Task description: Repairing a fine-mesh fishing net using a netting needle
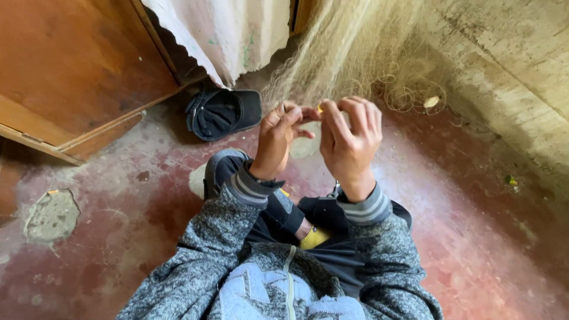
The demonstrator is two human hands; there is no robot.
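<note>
Between the two raised hands sat a small yellow piece, pinched at the fingertips. Left hand had thumb and fingers closed on it from its side; right hand was curled shut too, fingertips meeting the left's at the same spot (cannot tell which hand carried the grip). Fine pale fishing net hung just beyond and above both hands, strands running down to the fingertips, loose coils off to the far side of the right hand with a pale float caught in them. Step looked like knotting or mending a mesh at the pinch point; my judgement: the next move would call for tension on the strand and a tight, small finger pull, no letting go of the yellow piece. Dark cap lay on the red floor beyond the left hand, well apart. Wooden door farther off that same side.
</note>
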